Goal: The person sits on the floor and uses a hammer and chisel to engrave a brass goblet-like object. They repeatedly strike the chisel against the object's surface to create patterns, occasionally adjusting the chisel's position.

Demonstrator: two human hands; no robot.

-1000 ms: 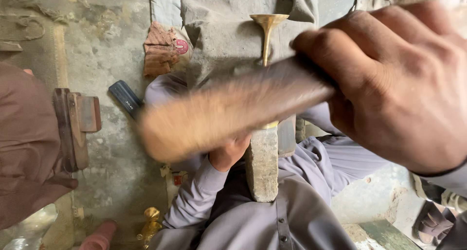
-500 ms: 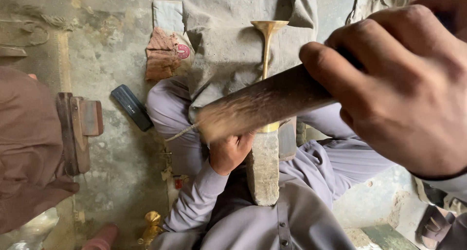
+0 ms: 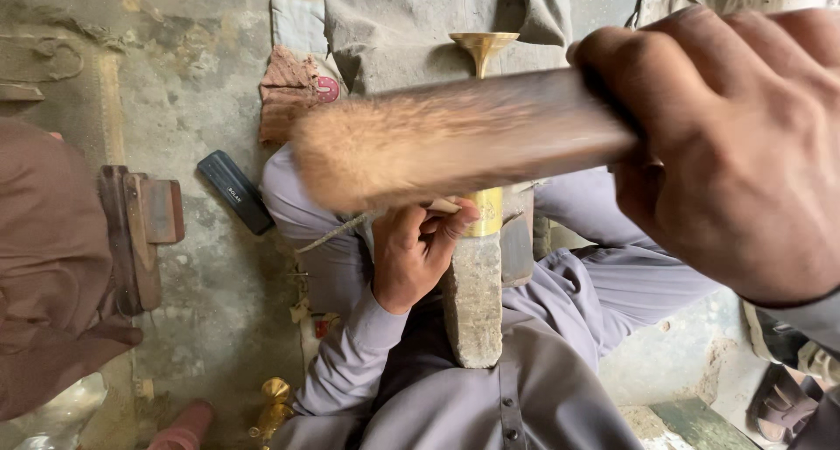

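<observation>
The right hand is clenched around a wooden mallet, blurred above the lap. Beneath it, the left hand is curled around the stem of a brass trumpet-shaped piece, which lies along a stone block between the knees.

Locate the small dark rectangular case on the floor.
In the head view, the small dark rectangular case lies left of centre on the concrete floor, beside the person's left knee.

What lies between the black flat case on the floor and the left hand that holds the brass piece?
In the head view, between the black case and the left hand lies the person's own bent knee in grey cloth, with a thin cord across it.
</observation>
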